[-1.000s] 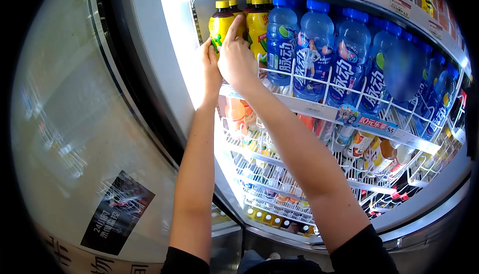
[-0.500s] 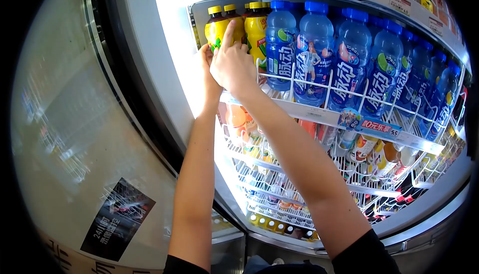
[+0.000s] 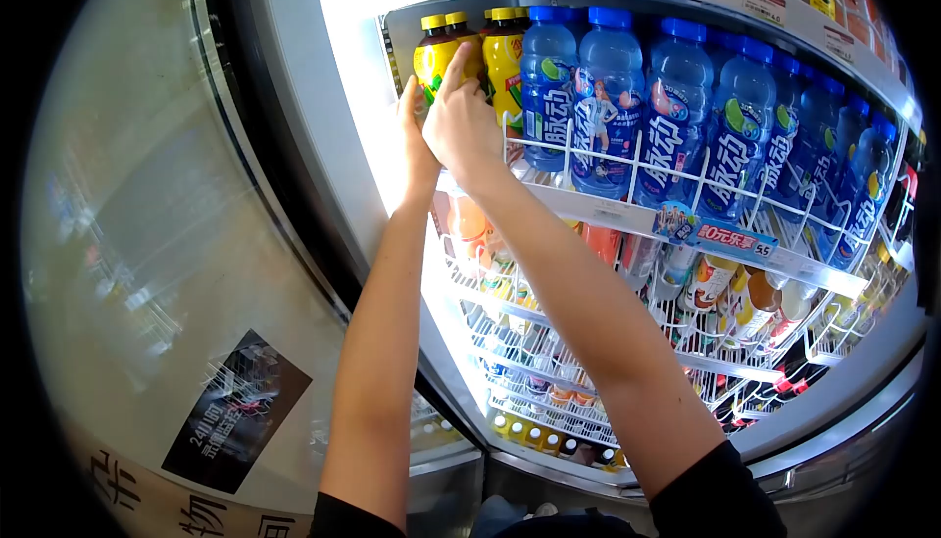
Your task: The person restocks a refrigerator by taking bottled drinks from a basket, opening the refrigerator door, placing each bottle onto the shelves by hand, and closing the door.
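Note:
At the left end of the upper shelf stands a yellow drink bottle (image 3: pixel 435 56) with a yellow cap. My left hand (image 3: pixel 417 146) is at its lower left side, fingers pointing up along it. My right hand (image 3: pixel 463 128) presses in from the right, its index finger stretched up along the bottle and the other fingers curled. Between them the hands hold the bottle; its lower part and my fingertips behind it are hidden. More yellow bottles (image 3: pixel 504 53) stand behind it and to its right. Beside these, a row of blue drink bottles (image 3: pixel 608 97) begins.
A white wire rail (image 3: pixel 637 168) runs along the shelf front, above a price strip (image 3: pixel 598 211). Lower wire shelves (image 3: pixel 549 396) carry more drinks. The bright cooler side wall (image 3: pixel 343 77) is close on my left, with the glass door (image 3: pixel 176 244) beyond.
The view has shifted slightly, so the shelf appears a little altered. Both hands stay at the yellow bottle, with the left fingers a bit straighter along its side.

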Available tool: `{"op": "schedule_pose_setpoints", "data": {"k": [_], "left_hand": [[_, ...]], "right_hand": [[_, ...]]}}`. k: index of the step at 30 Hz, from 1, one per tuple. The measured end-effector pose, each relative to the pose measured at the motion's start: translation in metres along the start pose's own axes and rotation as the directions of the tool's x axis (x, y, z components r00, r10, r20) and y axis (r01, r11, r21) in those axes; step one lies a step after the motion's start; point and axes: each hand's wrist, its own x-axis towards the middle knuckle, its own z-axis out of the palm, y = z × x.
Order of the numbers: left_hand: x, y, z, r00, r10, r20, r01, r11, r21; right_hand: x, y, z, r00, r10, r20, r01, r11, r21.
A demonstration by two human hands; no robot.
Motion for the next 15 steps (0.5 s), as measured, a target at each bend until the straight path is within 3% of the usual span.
{"op": "schedule_pose_setpoints", "data": {"k": [4,7,8,10,11,12,13,15], "left_hand": [[-0.001,0.007,-0.002,1.000,-0.016,0.014,0.016,1.000,0.010],[-0.013,0.028,-0.011,0.970,-0.243,0.016,0.243,0.964,-0.108],[-0.020,0.037,-0.016,0.971,-0.240,0.015,0.240,0.965,-0.106],[-0.042,0.099,-0.032,0.890,-0.444,0.108,0.435,0.895,0.097],[-0.053,0.118,-0.035,0.889,-0.447,0.102,0.430,0.889,0.156],[-0.069,0.084,-0.026,0.974,-0.225,0.006,0.220,0.959,0.179],[-0.080,0.082,-0.025,0.986,-0.166,0.005,0.161,0.962,0.222],[-0.105,0.105,-0.026,0.975,-0.221,0.002,0.208,0.920,0.331]], "right_hand": [[0.000,0.000,-0.004,1.000,-0.005,0.015,0.006,0.999,-0.048],[-0.004,0.003,-0.014,0.998,-0.034,0.055,0.031,0.998,0.057],[-0.005,0.002,-0.017,0.998,-0.036,0.052,0.032,0.998,0.060],[-0.006,0.003,-0.008,0.997,-0.070,-0.021,0.070,0.997,0.016],[-0.005,0.002,-0.007,0.997,-0.075,-0.027,0.075,0.997,0.016],[-0.004,0.002,-0.007,0.998,-0.062,0.013,0.062,0.998,-0.019],[-0.002,0.001,-0.006,0.997,-0.052,0.053,0.054,0.997,-0.056],[-0.001,0.003,0.001,0.995,-0.057,0.078,0.061,0.996,-0.060]]}}
